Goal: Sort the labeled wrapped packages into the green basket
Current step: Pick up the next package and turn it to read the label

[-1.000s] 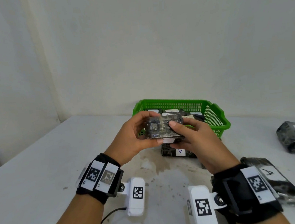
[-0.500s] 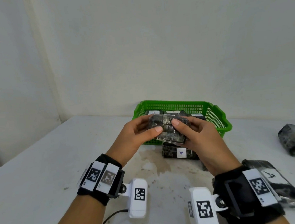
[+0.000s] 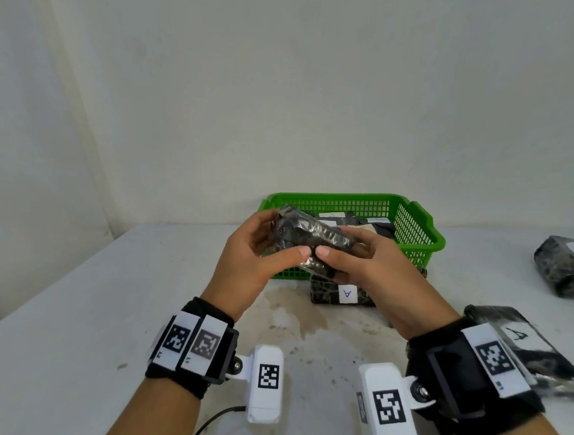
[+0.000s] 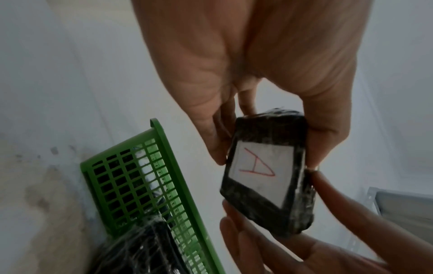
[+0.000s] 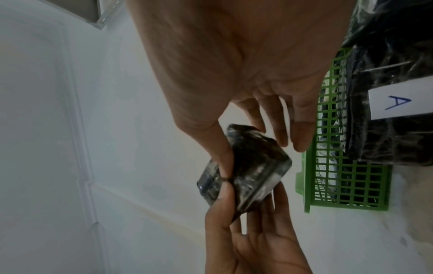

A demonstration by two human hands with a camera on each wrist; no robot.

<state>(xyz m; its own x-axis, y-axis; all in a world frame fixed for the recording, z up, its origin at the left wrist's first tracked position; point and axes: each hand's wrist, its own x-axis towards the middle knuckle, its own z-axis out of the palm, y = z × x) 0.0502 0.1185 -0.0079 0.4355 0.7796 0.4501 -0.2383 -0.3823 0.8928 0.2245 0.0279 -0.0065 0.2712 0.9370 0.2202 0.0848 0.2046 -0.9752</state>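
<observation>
on held package [image 4: 264, 172] label [image 4: 259, 171]: red "a".

Black wrapped package [image 3: 309, 239], red "A" label, tilted, held above green basket [image 3: 413, 223] near rim.

Head camera sat high, faced forward and down over both forearms onto the white stained surface [image 3: 82, 336], the pale wall filling its upper half. It took in the green plastic mesh basket [image 3: 413, 221] at middle distance.

Left wrist camera looked along the left hand [image 4: 246, 74] from very close, palm filling the top.

Right wrist camera looked along the right hand [image 5: 234, 64], equally near.

All three views shared the small black film-wrapped package [image 3: 311, 237] held between both hands, and the basket wall. Only the left wrist view faced the package's white label with a red A [image 4: 260, 166].
</observation>
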